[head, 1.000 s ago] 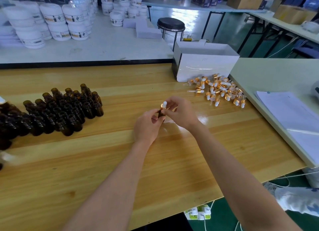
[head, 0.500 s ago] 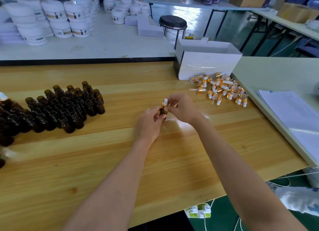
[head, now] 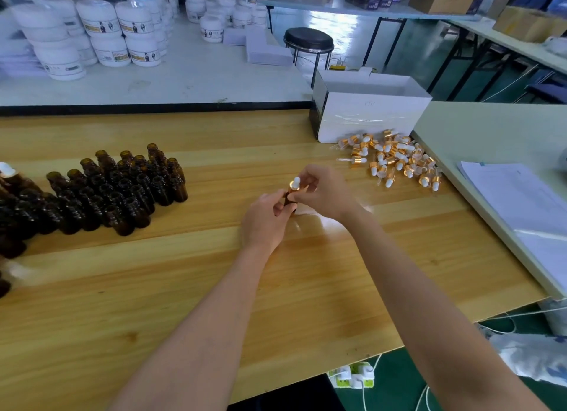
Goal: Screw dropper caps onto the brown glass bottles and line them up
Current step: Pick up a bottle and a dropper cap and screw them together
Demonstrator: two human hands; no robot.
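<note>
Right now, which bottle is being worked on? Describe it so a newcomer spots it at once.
On the wooden table, between the cluster of uncapped bottles and the loose dropper caps, the left hand grips one brown glass bottle. The right hand pinches the gold-collared, white-bulbed dropper cap on it; it is the only bottle in hand.
</note>
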